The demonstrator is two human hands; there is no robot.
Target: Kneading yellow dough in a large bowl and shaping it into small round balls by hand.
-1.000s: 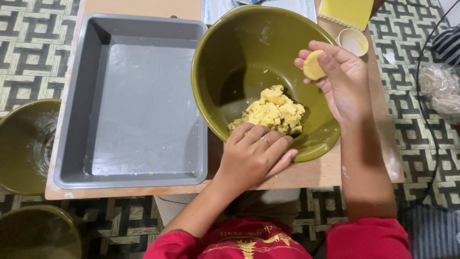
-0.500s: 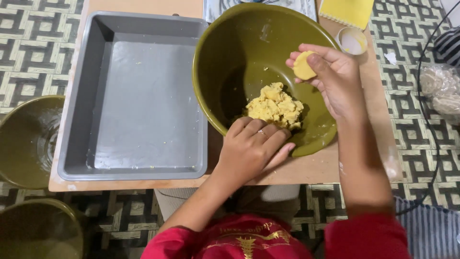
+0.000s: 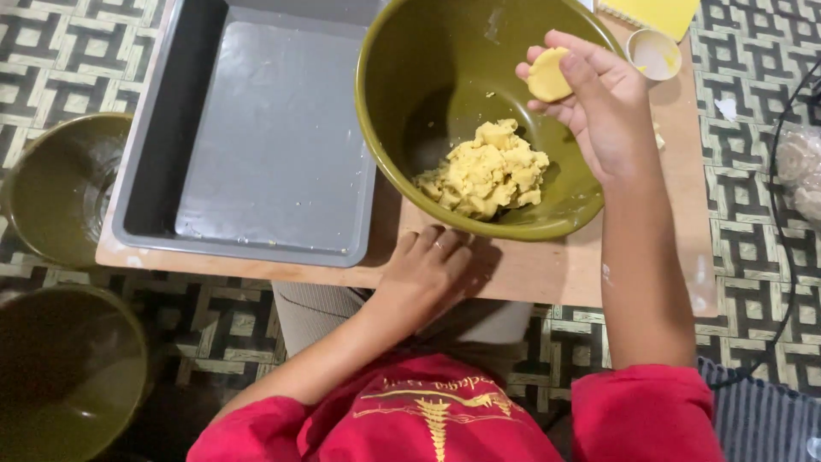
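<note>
Right hand (image 3: pixel 599 107) pinches a flattened yellow dough piece (image 3: pixel 547 75) over the olive bowl (image 3: pixel 410 111). Left hand (image 3: pixel 423 269) lies flat, released, on the wooden board (image 3: pixel 547 269) just below the bowl. Dough lump (image 3: pixel 487 169) inside bowl; grey tray (image 3: pixel 256 137) left of it.

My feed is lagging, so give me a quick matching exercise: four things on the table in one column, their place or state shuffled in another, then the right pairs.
1. dough disc
2. dough heap
3. grey tray
4. small cup

a. empty, left of the green bowl
b. pinched in the right hand
c. at the bowl's bottom
d. beyond the bowl, near the yellow pad

Pairs: 1-b, 2-c, 3-a, 4-d
</note>
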